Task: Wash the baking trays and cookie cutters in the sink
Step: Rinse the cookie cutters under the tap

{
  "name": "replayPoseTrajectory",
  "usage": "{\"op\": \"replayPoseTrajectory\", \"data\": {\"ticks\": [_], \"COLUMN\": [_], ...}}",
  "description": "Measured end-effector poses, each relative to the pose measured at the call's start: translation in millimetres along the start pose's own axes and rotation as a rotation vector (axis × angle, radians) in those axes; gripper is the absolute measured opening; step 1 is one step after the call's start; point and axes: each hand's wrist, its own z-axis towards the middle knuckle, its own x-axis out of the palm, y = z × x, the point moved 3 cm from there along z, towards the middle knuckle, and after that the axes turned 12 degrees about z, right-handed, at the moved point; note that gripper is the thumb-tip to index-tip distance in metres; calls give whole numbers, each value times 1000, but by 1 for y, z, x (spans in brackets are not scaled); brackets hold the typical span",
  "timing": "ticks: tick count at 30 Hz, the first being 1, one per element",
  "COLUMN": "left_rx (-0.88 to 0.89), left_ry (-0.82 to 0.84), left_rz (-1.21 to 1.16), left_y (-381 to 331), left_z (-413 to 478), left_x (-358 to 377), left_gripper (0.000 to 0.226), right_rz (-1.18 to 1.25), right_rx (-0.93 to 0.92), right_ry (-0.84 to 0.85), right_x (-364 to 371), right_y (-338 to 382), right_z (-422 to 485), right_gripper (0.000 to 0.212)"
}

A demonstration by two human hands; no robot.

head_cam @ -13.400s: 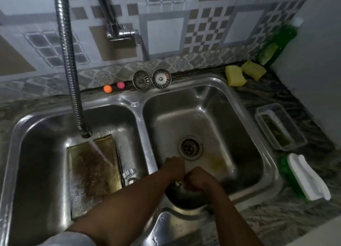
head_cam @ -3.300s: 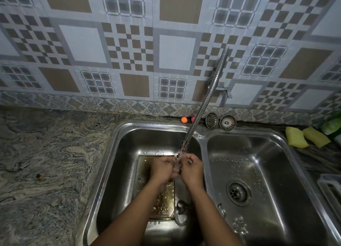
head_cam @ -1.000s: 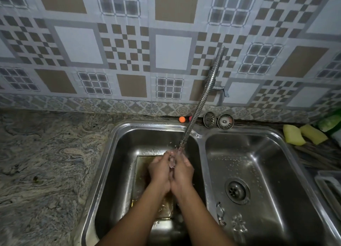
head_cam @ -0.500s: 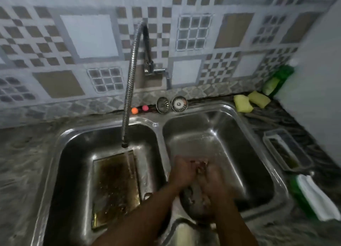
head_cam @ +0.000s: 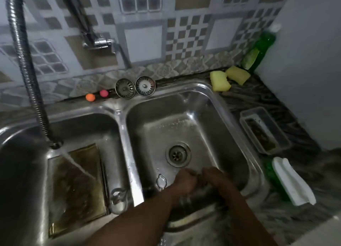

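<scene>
Where water [head_cam: 77,165] lands, the baking tray [head_cam: 73,196] looks brown, perhaps greasy.

Bare left hand [head_cam: 185,183], bare right hand [head_cam: 215,179]

- Two yellow sponges [head_cam: 220,83]: on the bench [head_cam: 245,101], well beyond the right hand [head_cam: 215,179].
- Green bottle [head_cam: 262,46]: just behind the sponges, in the corner.
- Clear plastic tub [head_cam: 265,133]: beyond and right of the hand.
- Two metal strainers [head_cam: 125,88], pink ball [head_cam: 103,93], orange ball [head_cam: 90,97]: beyond and left of the hand.
</scene>
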Motion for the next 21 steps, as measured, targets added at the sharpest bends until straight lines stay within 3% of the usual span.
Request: {"op": "replayPoseTrajectory", "data": {"ticks": [2, 4, 9, 12, 16, 18, 21], "left_rx": [8, -37, -144, -97, 58, 102, 101], "left_ry": [34, 63, 290, 289, 140, -27, -278], "left_rz": [-25, -17, -79, 5, -151, -286, -504], "left_y": [3, 4, -1, -7, -30, -30, -2], "left_z": [2, 1, -4, -4, -21, -36, -71], "left_x": [8, 13, 15, 7, -39, -82, -153], "left_gripper": [17, 23, 21, 27, 17, 21, 18], "right_rz": [-173, -193, -169, -258, -292, -336, -207], "right_rx": [-43, -57, -40, -47, -135, -258, -437], "right_ry": [38, 114, 120, 113, -118, -226, -256], "right_x": [8, 13, 5, 1, -12, -6, 30], "right_y": [-5, -13, -7, -6, 34, 68, 130], "right_z": [11, 26, 20, 15, 11, 3, -22], "right_gripper": [40, 42, 44, 42, 23, 29, 31]}}
